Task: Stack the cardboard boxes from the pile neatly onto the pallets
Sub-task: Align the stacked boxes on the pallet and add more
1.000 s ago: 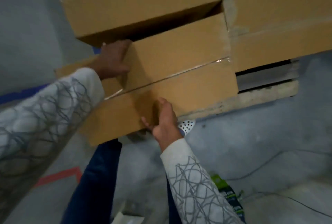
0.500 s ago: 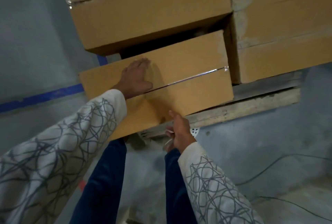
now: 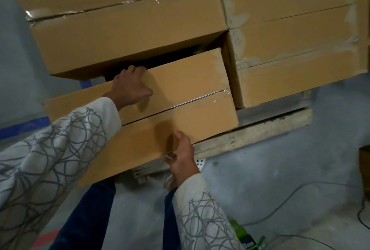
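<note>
On wooden pallet (image 3: 260,131) | cardboard box (image 3: 190,81) part-seated | left grip (image 3: 130,87) hooks top edge, right grip (image 3: 182,159) clasps bottom | risk: overhanging box (image 3: 130,39) traps left grip

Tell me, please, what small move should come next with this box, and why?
Probably swing the left end of the box inward. Its right end sits against the neighbouring box, but its left end juts past the box above and overhangs the pallet. The left hand grips its top edge, the right hand its bottom edge.
</note>
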Demonstrator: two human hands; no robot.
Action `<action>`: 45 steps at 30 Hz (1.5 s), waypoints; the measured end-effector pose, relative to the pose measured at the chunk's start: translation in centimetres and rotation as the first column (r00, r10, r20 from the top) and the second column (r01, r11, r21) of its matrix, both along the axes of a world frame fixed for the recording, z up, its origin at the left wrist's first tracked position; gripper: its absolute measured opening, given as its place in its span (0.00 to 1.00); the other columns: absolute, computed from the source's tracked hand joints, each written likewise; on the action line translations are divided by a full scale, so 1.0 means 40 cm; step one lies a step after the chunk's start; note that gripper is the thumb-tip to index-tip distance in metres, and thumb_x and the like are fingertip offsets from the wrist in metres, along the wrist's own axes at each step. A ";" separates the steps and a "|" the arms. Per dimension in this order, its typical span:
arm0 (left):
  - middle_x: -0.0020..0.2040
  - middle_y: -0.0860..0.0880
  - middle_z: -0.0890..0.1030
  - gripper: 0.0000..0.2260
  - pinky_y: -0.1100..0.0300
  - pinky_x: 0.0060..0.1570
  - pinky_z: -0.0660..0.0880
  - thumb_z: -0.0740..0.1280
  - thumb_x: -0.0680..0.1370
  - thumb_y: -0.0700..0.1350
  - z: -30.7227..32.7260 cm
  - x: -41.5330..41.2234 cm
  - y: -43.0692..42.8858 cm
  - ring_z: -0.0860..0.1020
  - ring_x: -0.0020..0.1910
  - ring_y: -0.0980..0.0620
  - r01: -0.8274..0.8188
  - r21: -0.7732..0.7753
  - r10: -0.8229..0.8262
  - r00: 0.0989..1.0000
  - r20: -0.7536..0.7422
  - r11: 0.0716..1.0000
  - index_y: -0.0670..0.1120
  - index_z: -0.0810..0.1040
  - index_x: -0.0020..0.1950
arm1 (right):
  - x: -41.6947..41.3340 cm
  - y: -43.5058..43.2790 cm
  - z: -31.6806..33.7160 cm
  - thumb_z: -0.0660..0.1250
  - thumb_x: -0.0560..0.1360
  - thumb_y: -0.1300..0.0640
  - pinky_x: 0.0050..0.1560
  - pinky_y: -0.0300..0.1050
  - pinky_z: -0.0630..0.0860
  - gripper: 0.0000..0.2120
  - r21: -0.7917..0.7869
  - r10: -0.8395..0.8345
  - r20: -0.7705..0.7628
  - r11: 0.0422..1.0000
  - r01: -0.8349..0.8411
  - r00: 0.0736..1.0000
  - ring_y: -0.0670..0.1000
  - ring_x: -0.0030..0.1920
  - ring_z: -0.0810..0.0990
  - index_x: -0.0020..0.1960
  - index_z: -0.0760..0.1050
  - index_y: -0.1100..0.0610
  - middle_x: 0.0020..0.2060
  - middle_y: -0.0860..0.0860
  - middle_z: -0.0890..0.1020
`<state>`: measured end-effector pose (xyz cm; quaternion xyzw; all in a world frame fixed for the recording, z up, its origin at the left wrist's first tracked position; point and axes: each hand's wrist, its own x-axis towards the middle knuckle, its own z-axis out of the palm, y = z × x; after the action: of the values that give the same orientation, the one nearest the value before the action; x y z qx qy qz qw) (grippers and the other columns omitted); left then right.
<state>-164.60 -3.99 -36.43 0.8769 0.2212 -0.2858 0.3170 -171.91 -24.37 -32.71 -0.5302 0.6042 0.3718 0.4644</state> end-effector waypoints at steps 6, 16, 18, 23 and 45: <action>0.73 0.40 0.69 0.39 0.41 0.68 0.65 0.73 0.71 0.53 0.047 0.074 -0.018 0.68 0.71 0.36 0.070 0.040 -0.069 0.998 -0.009 0.997 0.46 0.65 0.80 | 0.040 -0.022 0.000 0.76 0.73 0.46 0.58 0.61 0.80 0.27 0.037 -0.022 0.046 0.999 0.020 0.999 0.61 0.58 0.77 0.67 0.70 0.53 0.57 0.57 0.78; 0.74 0.40 0.69 0.44 0.41 0.69 0.63 0.63 0.61 0.58 0.059 0.150 -0.005 0.65 0.73 0.35 0.030 0.053 -0.027 0.998 -0.050 0.998 0.48 0.67 0.78 | 0.098 -0.001 -0.010 0.75 0.72 0.43 0.47 0.51 0.77 0.27 0.058 -0.016 0.061 0.998 0.012 0.998 0.61 0.60 0.76 0.67 0.72 0.51 0.60 0.54 0.77; 0.76 0.41 0.66 0.43 0.41 0.70 0.61 0.62 0.62 0.58 0.057 0.136 -0.012 0.61 0.74 0.36 0.033 0.065 -0.030 0.998 -0.046 0.997 0.49 0.66 0.78 | 0.102 0.004 -0.008 0.75 0.72 0.43 0.49 0.52 0.78 0.26 0.074 -0.031 0.065 0.997 0.026 0.997 0.60 0.60 0.77 0.66 0.74 0.50 0.60 0.54 0.78; 0.78 0.43 0.58 0.42 0.42 0.71 0.60 0.63 0.61 0.54 0.042 0.037 -0.076 0.58 0.74 0.37 0.070 0.029 -0.070 0.997 0.018 0.997 0.52 0.66 0.77 | 0.089 0.002 0.000 0.73 0.75 0.46 0.48 0.48 0.76 0.22 0.073 -0.063 0.146 0.996 0.053 0.987 0.57 0.62 0.78 0.66 0.75 0.49 0.62 0.51 0.81; 0.79 0.44 0.65 0.41 0.44 0.72 0.60 0.62 0.67 0.55 0.047 -0.043 -0.064 0.60 0.76 0.40 0.099 0.061 -0.106 0.987 0.117 0.993 0.46 0.65 0.80 | 0.147 -0.033 -0.004 0.72 0.77 0.56 0.73 0.61 0.71 0.38 -0.128 0.072 0.252 0.991 -0.041 0.965 0.57 0.68 0.72 0.81 0.55 0.54 0.74 0.54 0.69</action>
<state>-166.30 -6.55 -34.57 0.9111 0.1641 -0.2422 0.2903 -166.05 -25.69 -32.85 -0.6181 0.5454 0.2759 0.4943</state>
